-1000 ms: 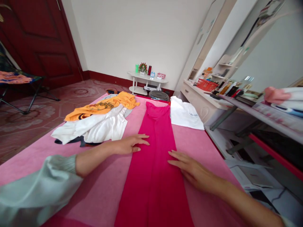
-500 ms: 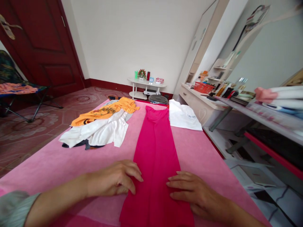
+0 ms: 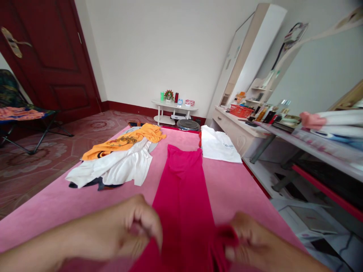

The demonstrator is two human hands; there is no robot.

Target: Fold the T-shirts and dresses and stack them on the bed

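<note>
A long magenta garment (image 3: 183,181) lies lengthwise down the middle of a pink bed cover (image 3: 241,189). My left hand (image 3: 124,230) is closed on the garment's near left edge. At the near right edge my right hand (image 3: 249,243) pinches a raised fold of the same cloth. Both hands sit close to the camera and are a little blurred. The far end of the garment lies flat, short of the cover's far edge.
A heap of orange and white clothes (image 3: 119,155) lies on the left of the cover. A folded white shirt (image 3: 218,145) rests at the far right. A cluttered dresser (image 3: 244,117) runs along the right, a dark red door (image 3: 48,60) and folding chair (image 3: 17,113) stand left.
My hands slid back along the garment toward me, went from flat to closed on its near edges, and the garment has been drawn nearer, its far end pulled away from the cover's edge.
</note>
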